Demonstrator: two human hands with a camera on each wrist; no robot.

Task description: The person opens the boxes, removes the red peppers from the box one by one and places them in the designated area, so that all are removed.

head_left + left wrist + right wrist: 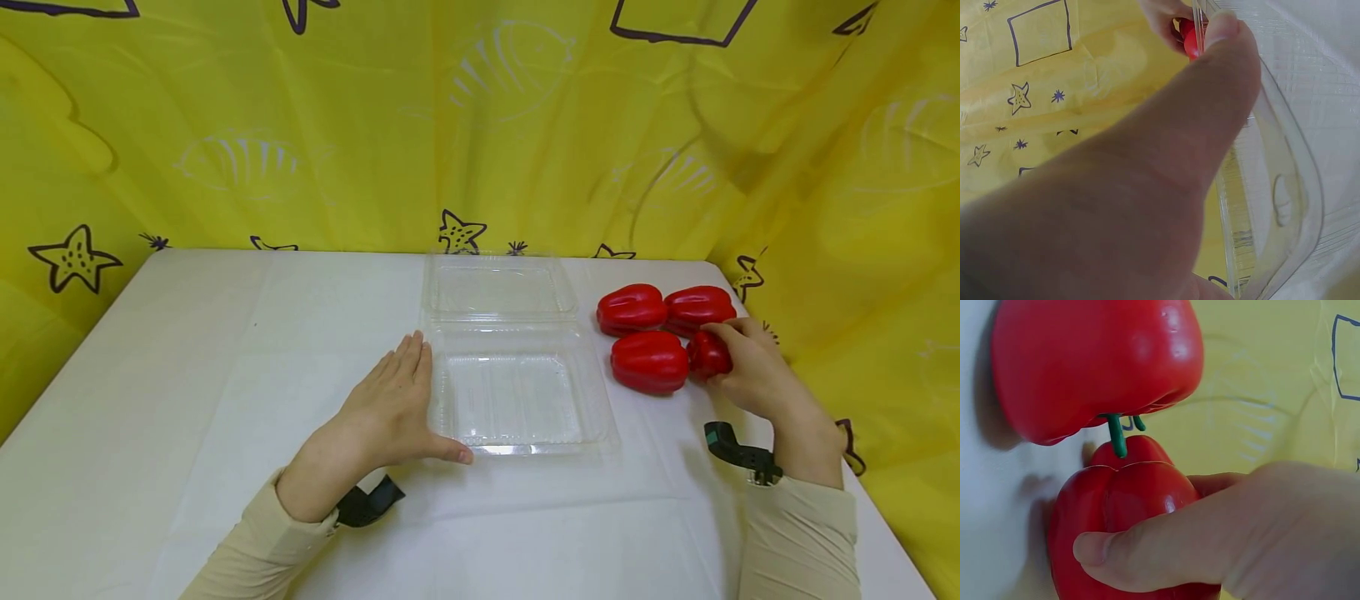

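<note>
A clear plastic clamshell container lies opened out on the white table, its lid folded back toward the yellow cloth. My left hand rests against the container's left side, fingers straight and thumb along the front edge. In the left wrist view the thumb touches the clear rim. At the right, my right hand grips a red bell pepper between thumb and fingers. The right wrist view shows this pepper below the green stem of another pepper.
Three more red bell peppers sit right of the container: one at the back left, one at the back right and one in front. Yellow patterned cloth hangs behind the table and along its sides.
</note>
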